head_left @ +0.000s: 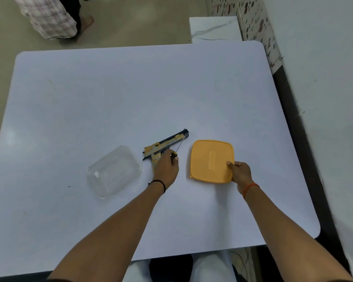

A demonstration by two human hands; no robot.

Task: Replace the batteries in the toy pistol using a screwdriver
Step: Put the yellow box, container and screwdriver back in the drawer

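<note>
Black handle: left hand (166, 166) fingers curled round the screwdriver (176, 150)
Toy pistol (165, 147): on the tabletop (110, 98) just beyond those fingers, long axis slanting up-right, shaft alongside
Right hand (240, 172): pinches orange lid (211, 161) edge
Counts: one pistol, one screwdriver, one lid, one clear container (115, 170)

Head view of a white table (90, 98). The left hand (166, 167) grips the handle of a screwdriver (177, 149), its thin shaft slanting far-right beside the black-and-yellow toy pistol (165, 145), which lies flat. The right hand (240, 171) pinches the near-right corner of an orange lid (210, 159). A clear plastic container (114, 169) rests left of the pistol. A person's foot (88, 22) shows on the floor at far left.
</note>
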